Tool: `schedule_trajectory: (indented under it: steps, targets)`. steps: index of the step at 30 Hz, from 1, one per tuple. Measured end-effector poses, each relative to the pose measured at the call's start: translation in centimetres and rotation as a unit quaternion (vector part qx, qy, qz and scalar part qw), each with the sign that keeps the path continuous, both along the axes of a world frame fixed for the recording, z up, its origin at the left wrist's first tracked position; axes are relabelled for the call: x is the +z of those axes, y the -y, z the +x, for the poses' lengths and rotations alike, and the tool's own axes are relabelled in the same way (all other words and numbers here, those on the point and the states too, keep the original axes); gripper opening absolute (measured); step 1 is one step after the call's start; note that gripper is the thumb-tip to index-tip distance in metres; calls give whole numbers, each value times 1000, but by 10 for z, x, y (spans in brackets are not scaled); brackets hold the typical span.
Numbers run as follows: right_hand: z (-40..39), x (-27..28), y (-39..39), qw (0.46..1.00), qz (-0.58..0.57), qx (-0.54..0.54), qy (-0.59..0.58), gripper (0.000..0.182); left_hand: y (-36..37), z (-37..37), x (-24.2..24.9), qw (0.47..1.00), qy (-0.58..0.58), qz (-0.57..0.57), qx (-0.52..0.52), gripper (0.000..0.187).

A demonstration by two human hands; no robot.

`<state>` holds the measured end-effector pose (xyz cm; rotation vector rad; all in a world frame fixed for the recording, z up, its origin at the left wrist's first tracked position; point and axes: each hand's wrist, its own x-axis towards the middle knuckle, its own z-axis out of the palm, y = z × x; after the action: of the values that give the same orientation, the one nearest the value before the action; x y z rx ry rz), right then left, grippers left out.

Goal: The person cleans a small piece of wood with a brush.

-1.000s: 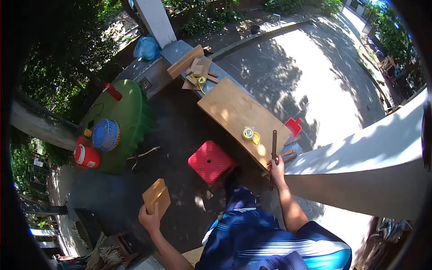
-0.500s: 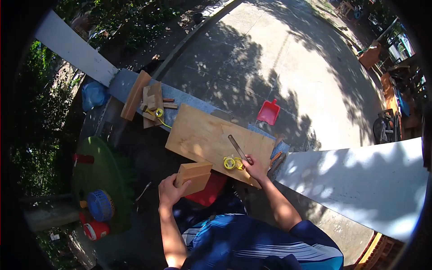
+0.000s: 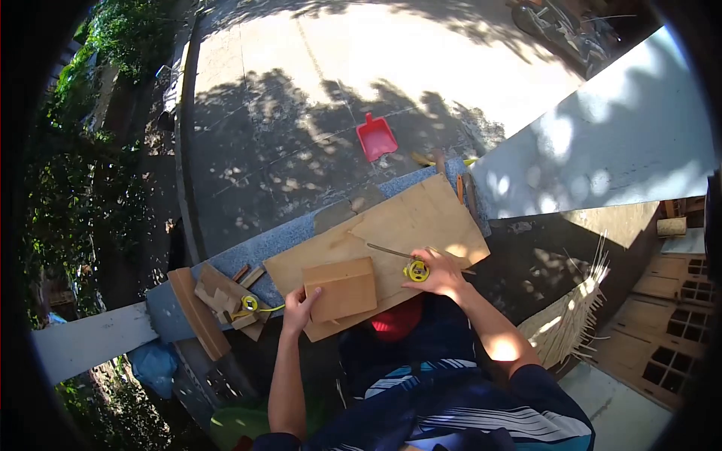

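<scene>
Two holds | left hand (image 3: 297,310) clamped on wooden block (image 3: 344,290), which lies at 2 o'clock from it over plywood board (image 3: 410,219), long edge roughly 9-to-3 | right hand (image 3: 442,275) farther, block at its 9 o'clock, digits round yellow tape measure (image 3: 416,271); grip on thin bar (image 3: 387,249): cannot tell

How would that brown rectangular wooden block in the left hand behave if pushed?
The brown rectangular wooden block is probably stiff: its edges run straight. It looks unlikely to roll, given its flat faces. Its thickness suggests some weight for the left hand.
</scene>
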<state>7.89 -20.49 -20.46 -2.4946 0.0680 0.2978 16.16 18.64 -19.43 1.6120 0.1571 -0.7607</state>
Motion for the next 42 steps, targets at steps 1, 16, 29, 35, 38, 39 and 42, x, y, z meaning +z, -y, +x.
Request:
schedule_trajectory:
  steps: [1,16,29,35,38,39,42]
  targets:
    - [2,-5,-2,1000,-2,-1,-1,75,2,3,-11,1000,3,-23,17,37]
    - [48,-50,18,961,-21,13,275,35,11,-32,-90,969,125,100,189,51]
    - [36,-68,20,949,-12,-28,315,38,20,-26,-86,960,187,75,192,73]
    - [16,-66,20,958,-39,-42,282,49,24,-25,-86,951,206,88,212,74]
    - [-21,-51,38,947,-24,-95,306,51,22,-23,-85,955,206,83,194,69]
    - [-35,-48,49,940,-14,-124,318,50,16,-21,-87,958,208,79,182,68]
    - [-74,-52,85,913,5,-227,339,49,-14,-3,-113,949,242,69,191,66]
